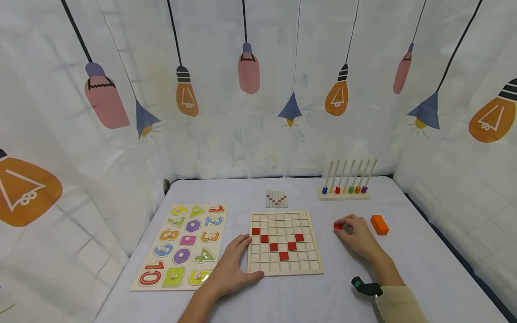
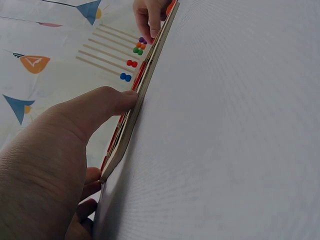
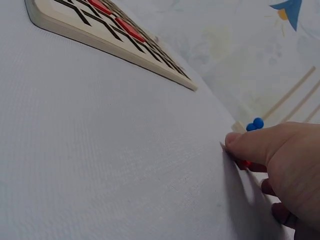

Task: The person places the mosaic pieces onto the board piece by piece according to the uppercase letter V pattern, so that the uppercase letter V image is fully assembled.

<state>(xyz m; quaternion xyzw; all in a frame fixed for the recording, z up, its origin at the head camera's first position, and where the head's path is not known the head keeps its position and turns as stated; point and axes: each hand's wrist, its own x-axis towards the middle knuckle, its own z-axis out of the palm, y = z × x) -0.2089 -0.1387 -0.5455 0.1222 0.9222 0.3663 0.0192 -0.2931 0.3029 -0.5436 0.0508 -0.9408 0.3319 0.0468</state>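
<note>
A wooden grid board (image 1: 299,265) lies flat, several red square tiles (image 1: 284,256) set in its cells in a slanting pattern. My left hand (image 1: 232,269) holds the board by its near left corner, thumb on the front edge and fingers along the left side. To the right of the board, my right hand (image 1: 357,235) pinches a red tile (image 1: 337,227) between thumb and fingers, low over the white cloth. In the right wrist view the thumb and fingers mostly hide that tile. Behind the board is a small pattern card (image 1: 277,199) with a grid and red squares.
On the left lies a number and shape puzzle board (image 1: 187,258), close to my left forearm. A bead stand (image 1: 345,196) with upright rods and coloured beads is at the back right. An orange block (image 1: 379,224) sits just right of my right hand.
</note>
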